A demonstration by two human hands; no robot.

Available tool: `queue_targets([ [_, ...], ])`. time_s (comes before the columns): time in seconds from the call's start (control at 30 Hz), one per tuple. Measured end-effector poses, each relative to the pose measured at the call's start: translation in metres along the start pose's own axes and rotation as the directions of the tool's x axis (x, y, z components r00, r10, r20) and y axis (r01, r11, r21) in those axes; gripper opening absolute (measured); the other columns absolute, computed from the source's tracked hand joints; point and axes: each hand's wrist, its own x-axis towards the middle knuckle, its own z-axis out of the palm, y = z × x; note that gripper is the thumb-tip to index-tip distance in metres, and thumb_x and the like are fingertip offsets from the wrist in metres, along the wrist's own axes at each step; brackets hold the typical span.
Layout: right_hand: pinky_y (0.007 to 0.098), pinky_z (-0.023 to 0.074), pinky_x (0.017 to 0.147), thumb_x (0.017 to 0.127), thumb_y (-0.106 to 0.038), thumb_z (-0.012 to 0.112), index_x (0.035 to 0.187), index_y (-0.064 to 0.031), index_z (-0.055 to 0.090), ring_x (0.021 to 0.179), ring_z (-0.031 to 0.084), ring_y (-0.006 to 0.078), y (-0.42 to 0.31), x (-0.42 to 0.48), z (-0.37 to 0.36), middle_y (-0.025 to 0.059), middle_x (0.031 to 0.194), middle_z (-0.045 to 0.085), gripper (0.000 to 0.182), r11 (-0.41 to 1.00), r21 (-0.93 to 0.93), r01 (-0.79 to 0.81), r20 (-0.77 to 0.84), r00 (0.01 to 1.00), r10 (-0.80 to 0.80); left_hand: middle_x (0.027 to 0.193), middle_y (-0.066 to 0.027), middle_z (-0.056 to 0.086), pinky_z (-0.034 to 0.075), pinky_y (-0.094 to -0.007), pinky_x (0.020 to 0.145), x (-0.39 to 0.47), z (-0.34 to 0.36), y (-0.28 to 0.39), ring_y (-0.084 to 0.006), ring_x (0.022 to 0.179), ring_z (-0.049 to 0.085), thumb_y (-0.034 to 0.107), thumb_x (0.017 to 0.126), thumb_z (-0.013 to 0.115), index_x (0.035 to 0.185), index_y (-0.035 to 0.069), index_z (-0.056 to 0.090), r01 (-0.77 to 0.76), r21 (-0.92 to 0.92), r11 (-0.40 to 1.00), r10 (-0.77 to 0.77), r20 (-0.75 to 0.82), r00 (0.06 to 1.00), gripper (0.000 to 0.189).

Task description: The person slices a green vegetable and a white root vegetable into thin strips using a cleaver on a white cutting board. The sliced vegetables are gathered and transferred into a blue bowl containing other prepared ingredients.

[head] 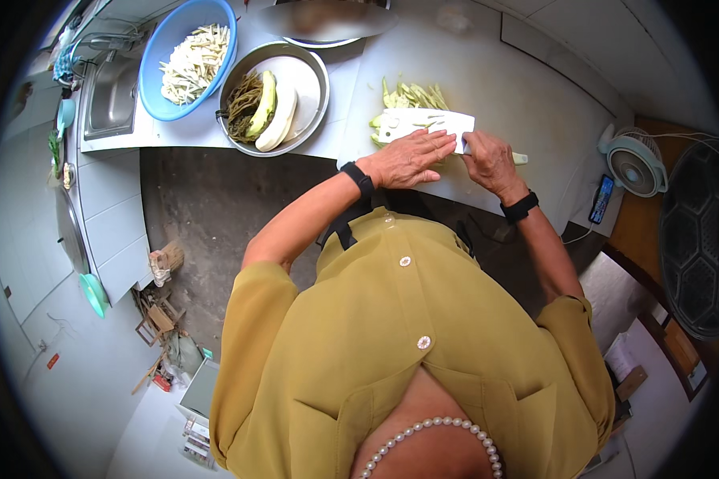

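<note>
On the white worktop, a broad white cleaver blade (426, 127) lies nearly flat over sliced pale green vegetable strips (416, 96), with a few bits on its face. My right hand (492, 161) grips the cleaver at its right end; a light-coloured handle sticks out beyond the fist. My left hand (412, 158) rests palm down on the blade's near edge, fingers stretched towards the right hand. What lies under the blade is mostly hidden.
Left stand a blue basin (145, 72) of cut pale strips and a metal pan (320, 114) with two peeled long vegetables and wilted greens. A sink (114, 96) is further left. At right are a small fan (634, 167) and a phone (601, 199) on a cable.
</note>
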Motion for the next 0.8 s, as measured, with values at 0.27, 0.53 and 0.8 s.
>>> queue_targets([
  [0.27,0.0441,0.0498,0.064,0.076,-0.007,0.065,0.096,-0.0065,0.060,0.073,0.061,0.0351,0.018,-0.033,-0.042,0.0129,0.077,0.058,0.020,0.997,0.052,-0.051,0.025,0.998,0.049,0.151,-0.0237,0.038,0.024,-0.0423,0.119,-0.016,-0.013,-0.058,-0.0363,0.143,0.031,0.043,0.101,0.044,0.147,-0.001,0.036,0.343,-0.216,0.914,-0.369,-0.095,0.924,0.065],
  [0.53,0.0456,0.0538,0.076,0.087,-0.019,0.061,0.102,-0.0080,0.067,0.086,0.065,0.0379,0.061,0.015,0.046,0.0164,0.094,0.067,0.020,0.955,0.104,-0.279,-0.001,0.960,0.281,0.159,-0.0272,0.016,0.020,-0.0597,0.114,-0.022,0.014,-0.050,-0.0458,0.146,0.017,0.062,0.083,0.063,0.155,0.003,0.020,0.657,0.115,0.745,-0.574,-0.390,0.720,0.102],
  [0.8,0.0384,0.0517,0.065,0.091,-0.019,0.058,0.093,-0.0041,0.064,0.068,0.064,0.0324,0.052,-0.025,0.045,0.0143,0.081,0.066,0.016,0.717,0.367,-0.593,0.198,0.803,0.563,0.162,-0.0228,-0.002,0.008,-0.0807,0.100,-0.040,0.111,-0.004,-0.0498,0.147,-0.001,0.081,0.067,0.062,0.158,0.026,0.017,0.588,0.365,0.722,-0.460,-0.381,0.802,0.115],
])
